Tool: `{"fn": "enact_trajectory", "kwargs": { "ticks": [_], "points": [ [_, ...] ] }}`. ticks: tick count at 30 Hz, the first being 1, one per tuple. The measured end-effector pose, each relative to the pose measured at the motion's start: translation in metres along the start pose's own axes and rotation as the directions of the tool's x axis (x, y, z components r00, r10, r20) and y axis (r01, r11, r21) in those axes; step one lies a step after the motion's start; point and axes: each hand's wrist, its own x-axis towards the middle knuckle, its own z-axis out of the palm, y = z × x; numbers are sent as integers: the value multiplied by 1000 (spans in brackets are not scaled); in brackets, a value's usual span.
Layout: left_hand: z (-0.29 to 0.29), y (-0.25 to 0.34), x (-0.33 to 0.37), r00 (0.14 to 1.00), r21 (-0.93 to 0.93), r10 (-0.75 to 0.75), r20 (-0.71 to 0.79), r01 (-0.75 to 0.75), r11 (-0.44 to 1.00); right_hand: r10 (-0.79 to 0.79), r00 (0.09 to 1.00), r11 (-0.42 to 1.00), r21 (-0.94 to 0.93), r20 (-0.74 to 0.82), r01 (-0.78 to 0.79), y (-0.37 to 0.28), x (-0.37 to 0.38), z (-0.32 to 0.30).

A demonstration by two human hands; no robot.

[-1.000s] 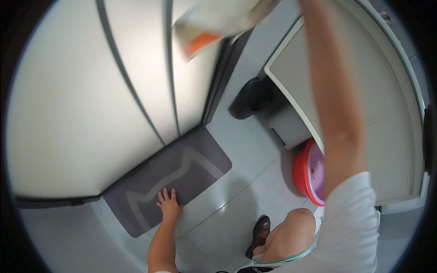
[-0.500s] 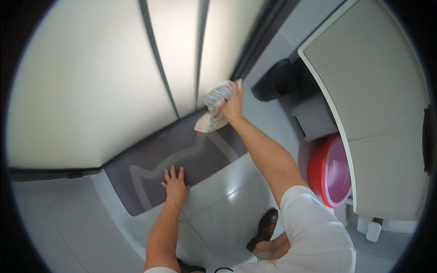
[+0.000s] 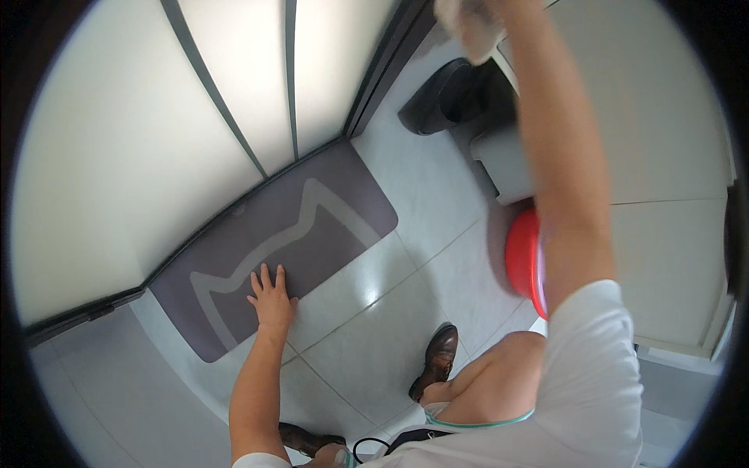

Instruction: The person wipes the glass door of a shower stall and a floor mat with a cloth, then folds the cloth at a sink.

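Observation:
My left hand (image 3: 271, 304) is over the near edge of a dark grey mat (image 3: 273, 203), its fingers spread and holding nothing. Whether it rests on the mat or hovers just above cannot be told. A paler zigzag band runs across the mat, which lies along the foot of a frosted panelled door (image 3: 117, 179). At the top edge my right hand (image 3: 511, 6) is partly cut off and blurred. From it hangs a crumpled pale cloth (image 3: 472, 31), near the dark frame and the white cabinet's far end.
Right of the mat stand a black bin (image 3: 437, 97), a grey bin (image 3: 507, 168) and a red basin (image 3: 523, 253), beside a white cabinet (image 3: 663, 148). Pale floor tiles (image 3: 351, 335) extend under my brown shoes (image 3: 437, 359). A grey wall (image 3: 101, 374) borders the left.
My right hand has lifted the cloth off the door's lower right corner and carried it up and to the right. The view has shifted; my left hand stays by the mat's near edge.

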Motion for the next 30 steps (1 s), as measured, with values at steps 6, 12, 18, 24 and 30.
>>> {"fn": "enact_trajectory", "kwargs": {
  "ticks": [6, 12, 18, 24, 30],
  "points": [
    [8, -2, 4, 998, 15, 28, -48, -28, 1000, 31, 980, 992, 111, 194, -53, 11, -288, 42],
    [6, -4, 6, 999, -7, 21, -48, -21, 1000, 486, 664, 813, -16, 568, -582, -30, -436, 58],
    [6, -3, 7, 1000, -8, 8, -28, -8, 1000, 566, 414, 794, -335, 713, -507, -47, -436, 51],
    [11, -5, 8, 1000, 0, 3, -8, -3, 1000, 584, 314, 787, -427, 749, -446, -60, -418, 59],
    [13, -11, 8, 1000, 37, 3, -26, -2, 999, 252, 422, 938, -111, 871, -329, -153, -424, 60]
  ]
}}
